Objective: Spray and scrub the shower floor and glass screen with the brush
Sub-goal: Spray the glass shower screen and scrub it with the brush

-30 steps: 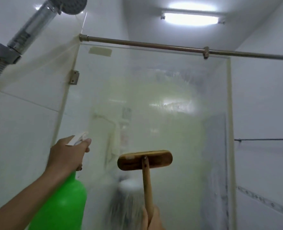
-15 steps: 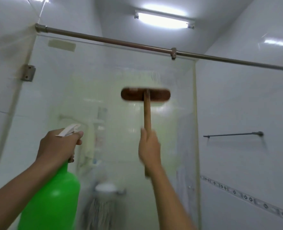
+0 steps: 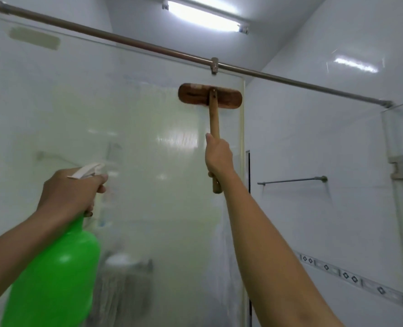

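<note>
A wooden brush with a long handle is pressed against the upper right of the glass screen, just under the metal rail. My right hand is shut on the handle's lower part, arm stretched up. My left hand grips the white trigger head of a green spray bottle at lower left, its nozzle pointing at the glass. The glass looks cloudy and streaked. The shower floor is out of view.
A metal rail runs across the top of the screen. White tiled wall on the right carries a towel bar and a patterned border strip. A second glass panel with a hinge stands at far right. A ceiling light glows above.
My right hand has raised the brush from low on the glass to near the top rail and shifted it right. The view has turned right. My left hand keeps holding the bottle.
</note>
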